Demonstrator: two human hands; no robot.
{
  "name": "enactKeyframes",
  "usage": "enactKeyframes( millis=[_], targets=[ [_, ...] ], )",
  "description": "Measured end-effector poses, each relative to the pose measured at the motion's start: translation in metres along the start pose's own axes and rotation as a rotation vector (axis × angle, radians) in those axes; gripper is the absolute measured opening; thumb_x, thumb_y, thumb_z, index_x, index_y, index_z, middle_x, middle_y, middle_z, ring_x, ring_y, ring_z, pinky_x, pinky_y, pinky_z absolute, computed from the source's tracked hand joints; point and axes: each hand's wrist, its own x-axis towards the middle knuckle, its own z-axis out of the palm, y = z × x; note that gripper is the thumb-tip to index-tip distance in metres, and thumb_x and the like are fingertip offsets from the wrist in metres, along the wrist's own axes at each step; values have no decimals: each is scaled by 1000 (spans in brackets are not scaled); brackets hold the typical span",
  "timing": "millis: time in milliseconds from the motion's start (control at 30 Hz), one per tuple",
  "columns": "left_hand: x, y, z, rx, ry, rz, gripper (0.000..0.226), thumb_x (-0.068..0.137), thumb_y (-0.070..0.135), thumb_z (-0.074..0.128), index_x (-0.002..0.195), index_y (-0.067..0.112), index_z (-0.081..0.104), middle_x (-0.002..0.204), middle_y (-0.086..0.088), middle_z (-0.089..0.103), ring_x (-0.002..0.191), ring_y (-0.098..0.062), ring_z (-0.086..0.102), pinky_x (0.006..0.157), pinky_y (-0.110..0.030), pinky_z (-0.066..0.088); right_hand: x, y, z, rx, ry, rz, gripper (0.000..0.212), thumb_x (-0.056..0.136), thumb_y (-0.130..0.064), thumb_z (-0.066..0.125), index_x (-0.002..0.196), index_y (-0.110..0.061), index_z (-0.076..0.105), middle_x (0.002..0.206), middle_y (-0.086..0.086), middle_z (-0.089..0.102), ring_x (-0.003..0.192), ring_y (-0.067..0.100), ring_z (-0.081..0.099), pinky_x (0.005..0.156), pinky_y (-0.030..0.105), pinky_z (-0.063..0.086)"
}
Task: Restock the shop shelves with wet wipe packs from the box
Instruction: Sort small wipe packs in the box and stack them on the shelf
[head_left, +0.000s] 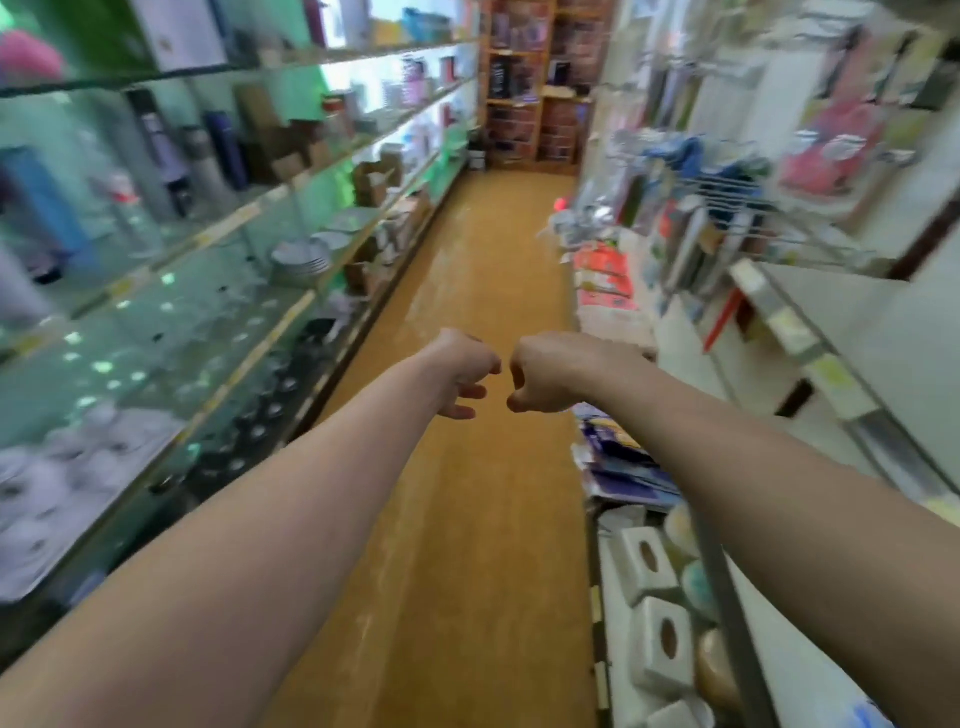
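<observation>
Both my arms are stretched out in front of me over a shop aisle. My left hand (465, 371) and my right hand (545, 371) hang side by side at the middle of the view, almost touching, fingers curled downward and holding nothing. No box and no wet wipe packs can be made out; the picture is blurred by motion.
An orange-brown floor (483, 260) runs ahead between two shelf rows. Glass shelves (218, 228) on the left carry bottles, plates and cups. White shelves (810, 338) on the right carry packets, hanging goods and grey tissue boxes (660, 639). Wooden shelving (530, 83) closes the far end.
</observation>
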Motion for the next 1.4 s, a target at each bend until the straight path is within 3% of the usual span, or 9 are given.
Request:
enactKeyframes(
  millis=[267,433,567,700,867,1067,1167,1267,1400],
  targets=[
    [-48,-140,-148,-83,211,-149,40,93,8,56,132,14,50,113,-11,54,82,-16,55,68,-36,52,-1,-200,11,-6,-78,-272,23,92,-32,59,97,-11,66,80,1,68,72,16,65,66,31,55],
    [-87,-230,-215,-149,254,-275,32,93,8,54,124,16,51,126,-16,56,96,-23,62,69,-38,54,-17,-308,37,-30,-135,-430,24,92,-30,58,93,-8,68,79,3,70,71,17,66,70,32,57],
    [-120,-302,-255,-218,317,-404,26,92,8,54,117,17,55,102,-12,56,79,-18,59,73,-39,54,-26,-384,60,-35,-228,-566,22,91,-28,58,89,-8,68,77,4,69,69,19,65,67,31,54],
    [-152,-368,-286,-312,378,-551,13,94,9,52,87,19,50,80,-3,47,68,-13,49,68,-36,50,-29,-452,90,-107,-328,-685,27,90,-29,57,73,-9,64,67,3,64,67,24,62,61,28,48],
    [-180,-445,-309,-466,446,-706,20,96,9,50,113,20,47,99,-6,49,66,-12,46,72,-36,49,-24,-517,132,-233,-407,-801,26,90,-27,54,89,-7,70,72,4,62,67,21,56,51,26,39],
    [-191,-527,-312,-675,565,-892,33,97,9,51,129,13,48,115,-9,50,71,-15,47,76,-37,47,8,-561,196,-314,-523,-860,19,91,-23,53,80,-9,59,72,4,58,68,21,54,67,31,43],
    [-191,-565,-299,-767,599,-998,25,96,6,50,120,13,52,99,-9,52,71,-17,47,74,-38,46,29,-576,255,-387,-552,-912,23,87,-28,56,93,-8,64,89,9,66,82,25,61,81,33,49],
    [-191,-601,-278,-828,590,-1126,17,99,12,46,114,11,51,84,-8,48,75,-20,47,75,-38,46,69,-593,350,-511,-554,-993,47,80,-35,44,123,-20,53,125,11,59,106,29,59,88,44,51],
    [-191,-646,-249,-831,609,-1220,22,96,17,53,114,5,54,102,-12,56,93,-25,54,70,-38,47,62,-599,342,-644,-606,-1077,58,94,-16,49,148,-17,28,150,9,33,135,32,35,110,43,33]
  ],
)
